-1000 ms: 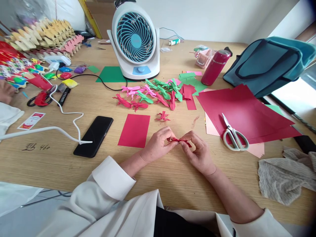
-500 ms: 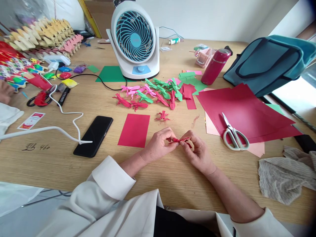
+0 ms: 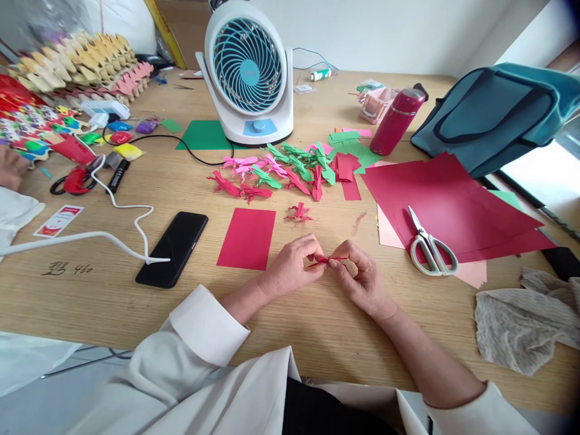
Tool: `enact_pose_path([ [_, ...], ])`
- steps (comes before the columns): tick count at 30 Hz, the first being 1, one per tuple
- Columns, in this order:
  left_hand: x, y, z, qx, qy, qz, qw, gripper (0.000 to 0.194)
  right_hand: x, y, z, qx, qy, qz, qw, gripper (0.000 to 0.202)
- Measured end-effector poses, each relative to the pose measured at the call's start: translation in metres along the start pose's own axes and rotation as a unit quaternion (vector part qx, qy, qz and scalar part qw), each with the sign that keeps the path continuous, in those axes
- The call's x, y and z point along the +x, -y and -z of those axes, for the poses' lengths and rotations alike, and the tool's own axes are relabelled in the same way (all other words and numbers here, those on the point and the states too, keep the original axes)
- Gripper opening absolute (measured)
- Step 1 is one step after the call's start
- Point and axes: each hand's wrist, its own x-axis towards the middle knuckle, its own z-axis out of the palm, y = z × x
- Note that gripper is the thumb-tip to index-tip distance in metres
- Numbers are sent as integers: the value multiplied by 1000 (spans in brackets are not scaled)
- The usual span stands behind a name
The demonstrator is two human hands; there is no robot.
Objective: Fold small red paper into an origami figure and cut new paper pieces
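Between my two hands is a small piece of folded red paper (image 3: pixel 322 260), mostly hidden by the fingers. My left hand (image 3: pixel 294 261) pinches one side of it, and my right hand (image 3: pixel 362 279) pinches the other, with the fingertips almost meeting. Just beyond the hands sits a finished-looking red folded paper figure (image 3: pixel 298 212) with thin legs. A flat red paper rectangle (image 3: pixel 247 239) lies to the left of it. Farther back is a pile of folded paper figures (image 3: pixel 294 166) in green, pink and red.
White-handled scissors (image 3: pixel 432 249) rest on large red sheets (image 3: pixel 457 205) at the right, near a grey cloth (image 3: pixel 521 326). A black phone (image 3: pixel 172 249) lies left. A fan (image 3: pixel 249 72), a red flask (image 3: pixel 397 121) and a teal bag (image 3: pixel 493 115) stand behind. Another person's hand (image 3: pixel 11 168) shows far left.
The folded red paper has shifted slightly between my fingertips, and less of it shows by the right hand. Both hands stay in nearly the same place.
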Motion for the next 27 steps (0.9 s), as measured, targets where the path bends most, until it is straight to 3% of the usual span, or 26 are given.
enact_pose_path([
  [16, 2, -1, 2, -27, -1, 42, 999, 21, 1, -3, 0, -2, -8, -2, 1000, 16],
  [27, 2, 1, 4, -60, -13, 72, 995, 27, 0, -4, -1, 46, -16, -43, 998, 16],
])
